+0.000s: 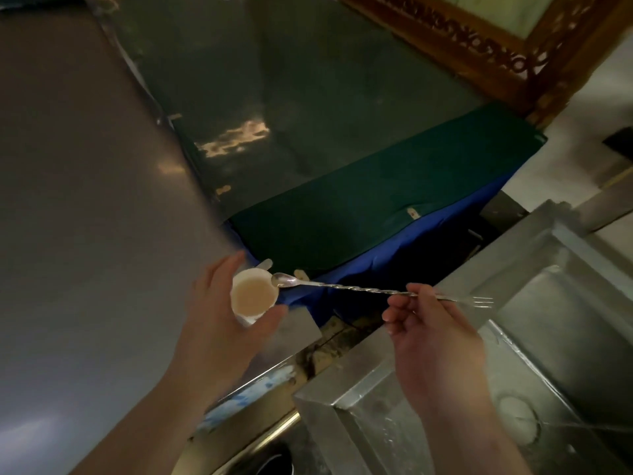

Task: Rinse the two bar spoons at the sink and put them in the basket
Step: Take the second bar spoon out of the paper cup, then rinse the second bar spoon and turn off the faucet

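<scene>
Steel sink [394, 399] right; grey counter [85, 200] left.

Only one bar spoon [363, 289] showing: slim, silvery, twisted along the middle of its stem, small oval bowl at one end, fork tines at the other. Lying nearly level in the air, bowl end pointing left, tines right. Sink [534, 303] sitting below the tine end, stainless steel, wet and glinting, round drain at lower right.
</scene>
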### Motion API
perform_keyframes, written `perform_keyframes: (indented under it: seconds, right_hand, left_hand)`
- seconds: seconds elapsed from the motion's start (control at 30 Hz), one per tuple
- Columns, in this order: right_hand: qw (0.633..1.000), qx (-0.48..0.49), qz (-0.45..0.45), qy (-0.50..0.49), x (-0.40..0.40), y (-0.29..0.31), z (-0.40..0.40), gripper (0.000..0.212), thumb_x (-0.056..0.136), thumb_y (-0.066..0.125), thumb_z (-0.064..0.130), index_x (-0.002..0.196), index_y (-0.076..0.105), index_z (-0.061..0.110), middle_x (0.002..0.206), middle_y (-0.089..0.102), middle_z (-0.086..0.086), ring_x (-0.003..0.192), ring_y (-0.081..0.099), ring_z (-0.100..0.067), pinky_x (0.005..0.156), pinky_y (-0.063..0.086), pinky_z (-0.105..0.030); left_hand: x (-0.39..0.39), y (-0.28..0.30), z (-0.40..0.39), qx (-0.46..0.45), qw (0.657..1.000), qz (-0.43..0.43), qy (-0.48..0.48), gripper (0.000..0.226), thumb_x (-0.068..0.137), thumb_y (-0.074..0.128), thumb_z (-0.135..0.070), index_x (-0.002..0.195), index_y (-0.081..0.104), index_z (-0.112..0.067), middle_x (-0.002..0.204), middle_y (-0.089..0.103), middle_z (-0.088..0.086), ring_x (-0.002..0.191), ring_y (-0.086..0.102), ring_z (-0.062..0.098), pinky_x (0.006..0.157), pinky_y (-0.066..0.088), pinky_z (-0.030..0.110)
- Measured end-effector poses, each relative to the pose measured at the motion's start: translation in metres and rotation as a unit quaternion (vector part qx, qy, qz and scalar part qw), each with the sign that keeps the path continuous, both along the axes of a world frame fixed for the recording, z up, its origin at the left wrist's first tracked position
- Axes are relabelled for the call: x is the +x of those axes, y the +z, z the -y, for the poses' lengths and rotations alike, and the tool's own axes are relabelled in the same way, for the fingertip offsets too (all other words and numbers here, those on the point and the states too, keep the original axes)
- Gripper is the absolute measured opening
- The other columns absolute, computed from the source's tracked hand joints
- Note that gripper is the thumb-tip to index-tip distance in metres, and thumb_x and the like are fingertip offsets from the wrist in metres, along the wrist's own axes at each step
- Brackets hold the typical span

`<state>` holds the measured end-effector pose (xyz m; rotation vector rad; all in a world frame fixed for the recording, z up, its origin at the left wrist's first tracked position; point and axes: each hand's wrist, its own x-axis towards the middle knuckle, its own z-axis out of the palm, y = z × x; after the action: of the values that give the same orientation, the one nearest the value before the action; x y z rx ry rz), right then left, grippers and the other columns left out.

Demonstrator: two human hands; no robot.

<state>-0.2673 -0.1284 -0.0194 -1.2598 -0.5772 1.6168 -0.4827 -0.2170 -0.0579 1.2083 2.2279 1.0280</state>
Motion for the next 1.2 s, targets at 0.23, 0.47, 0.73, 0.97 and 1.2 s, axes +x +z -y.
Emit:
perform_keyframes:
  seconds: [0.23, 0.47, 0.73, 0.97, 1.2]
  right_hand:
    - [0.988, 0.008, -0.076, -0.134, 0.091, 0.019, 0.000, 0.022, 0.100, 0.047, 0.009, 0.085, 0.062, 0.006, 0.064, 0.064, -0.009, 0.058, 0.062, -0.017, 0.059, 0.050, -0.029]
    - [0.956, 0.008, -0.074, -0.282, 0.226, 0.018, 0.015, 0.025, 0.101, 0.046, 0.012, 0.083, 0.064, 0.005, 0.063, 0.065, -0.011, 0.055, 0.061, -0.018, 0.053, 0.052, -0.026]
    - [0.912, -0.012, -0.063, -0.405, 0.348, -0.014, 0.043, 0.020, 0.099, 0.048, 0.013, 0.089, 0.065, 0.009, 0.064, 0.069, -0.007, 0.055, 0.064, -0.016, 0.055, 0.051, -0.026]
    - [0.865, -0.057, -0.110, -0.487, 0.403, -0.053, 0.052, 0.021, 0.100, 0.045, 0.012, 0.089, 0.063, 0.009, 0.061, 0.071, -0.003, 0.057, 0.068, -0.015, 0.055, 0.052, -0.024]
    - [0.825, -0.117, -0.217, -0.509, 0.416, -0.086, 0.053, 0.029, 0.102, 0.039, 0.011, 0.079, 0.057, 0.007, 0.052, 0.067, -0.004, 0.046, 0.066, -0.012, 0.061, 0.047, -0.024]
  left_hand:
    - [0.091, 0.028, -0.050, 0.025, 0.990, 0.061, -0.126, 0.036, 0.076, 0.069, -0.037, 0.104, 0.053, -0.054, 0.104, 0.054, -0.039, 0.096, 0.053, -0.012, 0.074, 0.042, 0.010]
    - [0.230, 0.020, -0.098, 0.020, 0.956, 0.099, -0.277, 0.040, 0.081, 0.068, -0.031, 0.117, 0.056, -0.046, 0.108, 0.056, -0.035, 0.098, 0.054, -0.012, 0.074, 0.039, -0.001]
    - [0.380, -0.017, -0.128, -0.020, 0.906, 0.197, -0.375, 0.043, 0.084, 0.071, -0.022, 0.119, 0.055, -0.042, 0.103, 0.063, -0.032, 0.093, 0.060, -0.004, 0.079, 0.046, 0.017]
    - [0.476, -0.052, -0.142, -0.037, 0.878, 0.241, -0.411, 0.049, 0.075, 0.067, -0.042, 0.121, 0.050, -0.045, 0.100, 0.064, -0.028, 0.087, 0.062, -0.009, 0.071, 0.044, 0.002]
    - [0.523, -0.067, -0.155, -0.068, 0.866, 0.285, -0.406, 0.050, 0.075, 0.065, -0.042, 0.123, 0.052, -0.041, 0.104, 0.069, -0.017, 0.092, 0.065, -0.011, 0.066, 0.046, 0.006]
